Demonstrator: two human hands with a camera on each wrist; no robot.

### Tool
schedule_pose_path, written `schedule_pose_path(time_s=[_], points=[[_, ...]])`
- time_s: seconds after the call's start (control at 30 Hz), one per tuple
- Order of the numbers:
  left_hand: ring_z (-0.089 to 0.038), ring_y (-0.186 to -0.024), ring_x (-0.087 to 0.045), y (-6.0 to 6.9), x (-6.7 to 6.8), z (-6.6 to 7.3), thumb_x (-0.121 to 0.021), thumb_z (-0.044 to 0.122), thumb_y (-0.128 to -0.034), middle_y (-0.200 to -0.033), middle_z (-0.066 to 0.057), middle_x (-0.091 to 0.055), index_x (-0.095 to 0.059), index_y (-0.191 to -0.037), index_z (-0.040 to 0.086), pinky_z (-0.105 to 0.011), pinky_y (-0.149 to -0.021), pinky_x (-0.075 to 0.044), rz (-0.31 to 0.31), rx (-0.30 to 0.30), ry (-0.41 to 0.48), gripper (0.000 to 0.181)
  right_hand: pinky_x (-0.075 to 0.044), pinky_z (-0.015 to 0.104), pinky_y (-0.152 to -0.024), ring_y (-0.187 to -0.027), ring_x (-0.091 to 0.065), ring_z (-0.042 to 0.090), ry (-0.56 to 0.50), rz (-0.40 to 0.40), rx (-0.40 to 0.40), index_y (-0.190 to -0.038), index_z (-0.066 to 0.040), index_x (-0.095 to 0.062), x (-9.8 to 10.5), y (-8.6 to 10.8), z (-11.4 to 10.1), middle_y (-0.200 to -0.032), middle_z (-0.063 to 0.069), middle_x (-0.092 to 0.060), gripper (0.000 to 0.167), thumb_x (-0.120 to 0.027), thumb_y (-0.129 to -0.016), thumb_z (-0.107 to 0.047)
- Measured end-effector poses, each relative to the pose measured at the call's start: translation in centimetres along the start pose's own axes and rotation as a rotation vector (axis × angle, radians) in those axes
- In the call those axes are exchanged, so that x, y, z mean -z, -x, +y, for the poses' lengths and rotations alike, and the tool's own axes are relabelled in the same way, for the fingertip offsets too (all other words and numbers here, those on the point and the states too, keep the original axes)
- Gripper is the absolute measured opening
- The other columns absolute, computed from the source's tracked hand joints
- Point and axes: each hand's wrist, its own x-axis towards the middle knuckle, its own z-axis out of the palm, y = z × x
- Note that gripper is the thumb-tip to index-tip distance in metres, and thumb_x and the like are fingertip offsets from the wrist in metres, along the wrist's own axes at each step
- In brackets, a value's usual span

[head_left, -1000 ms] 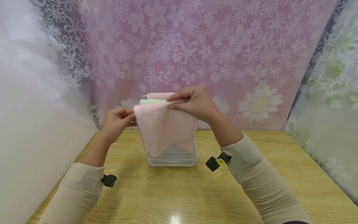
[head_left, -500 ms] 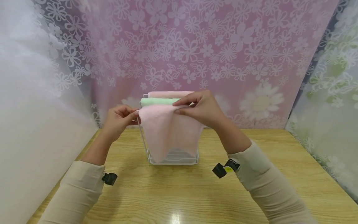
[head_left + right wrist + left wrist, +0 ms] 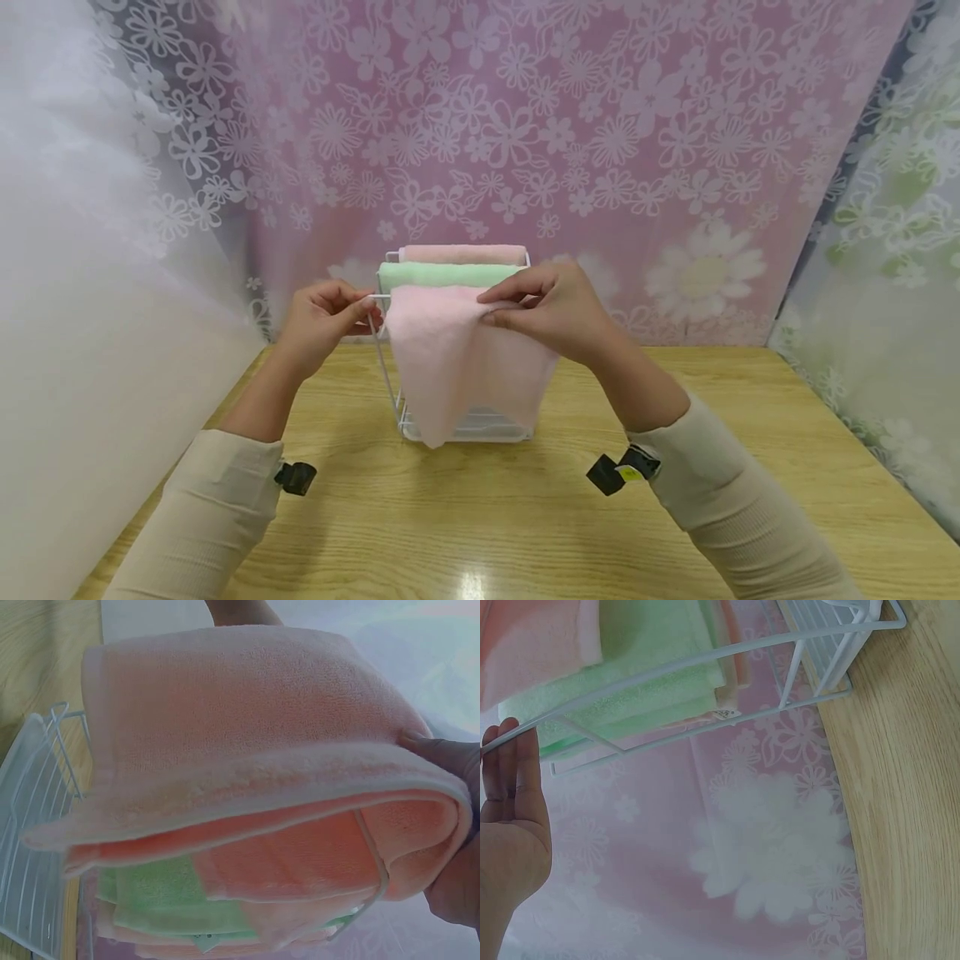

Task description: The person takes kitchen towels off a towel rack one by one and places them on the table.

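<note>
One pink towel [image 3: 446, 358], which hangs over the front bar of a white rack [image 3: 720, 652]; right hand [image 3: 555, 310] pinches its top fold between thumb and fingers. Left hand [image 3: 321, 323] grips the rack's corner, just beside the towel.

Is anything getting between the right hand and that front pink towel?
Nothing visible: the right hand pinches the front pink towel near its top. The green towel hangs behind it; the left hand holds the white rack.
</note>
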Motion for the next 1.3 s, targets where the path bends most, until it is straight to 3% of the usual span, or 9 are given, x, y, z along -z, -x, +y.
schedule_pose_path(time_s=[0.17,0.73,0.93,1.3], points=[[-0.017,-0.069,-0.068,0.2,-0.1,0.0,-0.065,0.007,-0.0946,-0.08,-0.006,-0.071,-0.067,-0.091,-0.007,-0.032,-0.071,-0.06,0.009,0.0,-0.026,0.014,-0.057,0.026,-0.062,-0.072,-0.068,0.016,-0.03,0.019,0.011,-0.088,-0.007,-0.079,-0.2,0.8,0.4,-0.084,0.001,-0.074,0.012,-0.083,-0.077,-0.004],[-0.019,-0.071,-0.067,0.2,-0.2,0.0,-0.064,0.007,-0.0952,-0.08,-0.007,-0.069,-0.063,-0.094,-0.013,-0.033,-0.072,-0.06,0.006,-0.014,-0.026,0.02,-0.056,0.024,-0.059,-0.07,-0.066,0.012,-0.065,0.071,0.06,-0.086,-0.003,-0.079,-0.4,2.6,1.3,-0.083,0.005,-0.072,0.013,-0.082,-0.075,0.003],[-0.018,-0.071,-0.068,0.1,-0.2,0.1,-0.063,0.005,-0.0955,-0.079,-0.006,-0.069,-0.062,-0.094,-0.015,-0.033,-0.072,-0.06,0.011,-0.015,-0.027,0.02,-0.057,0.024,-0.057,-0.069,-0.067,0.011,-0.11,0.072,0.03,-0.087,-0.002,-0.078,-0.5,3.2,1.4,-0.085,0.006,-0.073,0.014,-0.082,-0.075,0.003],[-0.019,-0.072,-0.067,0.0,-0.2,0.1,-0.062,0.006,-0.096,-0.08,-0.008,-0.068,-0.06,-0.094,-0.016,-0.034,-0.072,-0.06,0.005,-0.019,-0.022,0.022,-0.058,0.024,-0.059,-0.07,-0.068,0.01,-0.162,0.07,0.059,-0.087,0.004,-0.076,-0.4,3.6,1.7,-0.083,0.012,-0.073,0.014,-0.078,-0.075,0.011]])
